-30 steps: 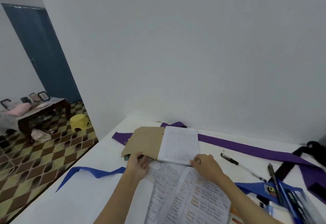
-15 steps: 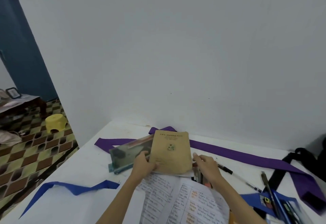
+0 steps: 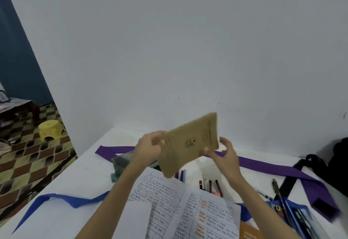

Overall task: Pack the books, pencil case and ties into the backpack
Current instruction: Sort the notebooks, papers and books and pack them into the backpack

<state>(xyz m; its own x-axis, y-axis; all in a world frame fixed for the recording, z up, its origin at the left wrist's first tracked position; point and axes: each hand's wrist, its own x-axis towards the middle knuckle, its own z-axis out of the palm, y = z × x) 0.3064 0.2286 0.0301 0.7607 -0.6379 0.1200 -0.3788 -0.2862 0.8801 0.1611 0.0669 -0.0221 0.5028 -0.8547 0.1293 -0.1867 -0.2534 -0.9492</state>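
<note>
A closed brown book (image 3: 190, 144) is tilted in the air above the white table (image 3: 81, 174). My left hand (image 3: 148, 149) grips its left end. My right hand (image 3: 226, 154) has its fingers spread at the book's right end, with the thumb touching the lower edge. Below lies an open handwritten notebook (image 3: 188, 210). A purple tie (image 3: 263, 167) runs along the back and a blue tie (image 3: 66, 199) along the front left. A clear green pencil case (image 3: 121, 161) sits partly hidden behind my left arm. The black backpack (image 3: 339, 163) is at the far right.
Loose pens (image 3: 211, 184) lie right of the notebook, and more pens sit in a blue pouch (image 3: 293, 216) at the front right. An orange book corner (image 3: 248, 233) shows at the bottom. The wall is close behind the table. A yellow stool (image 3: 49, 129) stands on the tiled floor left.
The brown book, earlier open and then shut flat on the table, is now lifted and turned sideways. Several pens that lay under it are uncovered.
</note>
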